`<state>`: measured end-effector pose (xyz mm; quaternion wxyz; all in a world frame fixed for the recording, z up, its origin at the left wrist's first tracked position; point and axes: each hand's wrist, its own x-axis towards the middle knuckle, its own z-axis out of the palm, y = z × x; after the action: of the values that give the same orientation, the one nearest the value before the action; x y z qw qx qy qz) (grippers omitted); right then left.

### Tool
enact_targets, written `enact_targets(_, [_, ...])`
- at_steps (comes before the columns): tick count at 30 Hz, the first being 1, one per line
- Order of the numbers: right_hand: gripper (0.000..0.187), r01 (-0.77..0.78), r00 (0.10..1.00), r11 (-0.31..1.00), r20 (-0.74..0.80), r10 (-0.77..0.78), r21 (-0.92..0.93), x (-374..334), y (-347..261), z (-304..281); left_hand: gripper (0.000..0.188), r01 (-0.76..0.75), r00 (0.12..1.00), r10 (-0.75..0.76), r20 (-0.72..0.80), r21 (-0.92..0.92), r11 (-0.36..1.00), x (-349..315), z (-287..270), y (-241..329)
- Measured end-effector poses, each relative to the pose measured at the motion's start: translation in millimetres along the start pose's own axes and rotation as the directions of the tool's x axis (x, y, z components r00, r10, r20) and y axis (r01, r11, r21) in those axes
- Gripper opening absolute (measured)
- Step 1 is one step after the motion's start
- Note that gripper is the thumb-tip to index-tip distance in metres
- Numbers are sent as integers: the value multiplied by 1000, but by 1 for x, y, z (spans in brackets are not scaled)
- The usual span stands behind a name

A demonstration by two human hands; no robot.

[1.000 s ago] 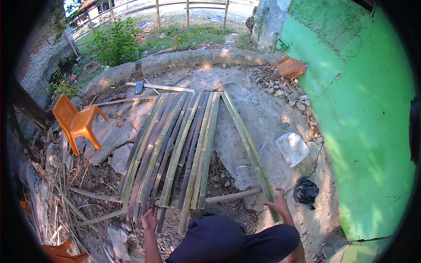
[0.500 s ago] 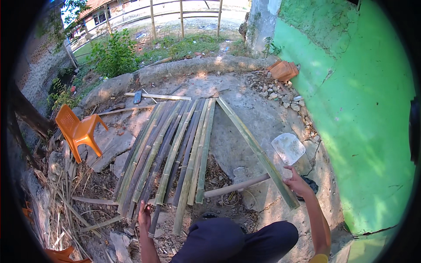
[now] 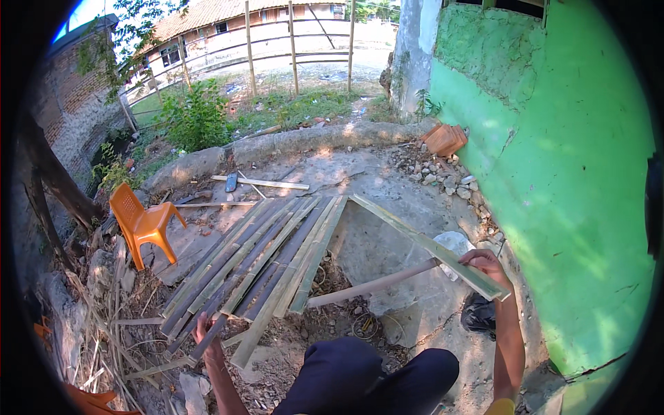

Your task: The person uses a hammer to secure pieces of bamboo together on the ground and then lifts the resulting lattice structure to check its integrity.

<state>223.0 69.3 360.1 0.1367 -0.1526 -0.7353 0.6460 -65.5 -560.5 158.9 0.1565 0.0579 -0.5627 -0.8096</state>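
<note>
A fan of split bamboo slats [image 3: 277, 242], some green and some dark brown, slopes from the far concrete toward me. Their near part passes over a round wooden pole [image 3: 377, 285]. My left hand [image 3: 209, 339] grips the near end of a dark slat [image 3: 220, 325] at the left side of the bundle, fingertips showing beside it. At the right, my right hand [image 3: 490, 265] is closed round the near end of a separate green bamboo slat [image 3: 425, 242]. That slat slants away to the far tip of the bundle, with its near end held up off the ground.
An orange plastic chair [image 3: 149, 225] stands left. A dark phone [image 3: 231, 182] lies by thin strips beyond the slats. Right are a translucent plastic piece [image 3: 453, 243], a black bag [image 3: 478, 315], stacked tiles [image 3: 445, 140], rubble and a green wall [image 3: 574, 173].
My right hand has raised the single slat's near end and swung it right, its grip now closed. The bundle's near ends have shifted left with my left hand. The view has tilted up.
</note>
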Motion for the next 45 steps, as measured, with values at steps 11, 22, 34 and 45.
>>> enact_targets(11, [36, 488, 871, 823, -231, -435, 291, 17, -62, -11, 25, 6, 997, -1, 72, -77, 997, -10, 16, 90])
enact_targets(22, [25, 602, 631, 794, -560, -537, -84, 47, -58, 19, 16, 55, 996, -47, 78, -101, 993, -12, 52, 124])
enact_targets(34, [20, 690, 543, 712, -557, -629, -131, 49, -137, 29, 32, -78, 993, 57, -108, -202, 976, 15, 63, 163])
enact_targets(45, [34, 578, 600, 775, -510, -616, -255, 115, -202, 75, 18, 58, 998, -59, -2, -170, 984, 121, 91, 146])
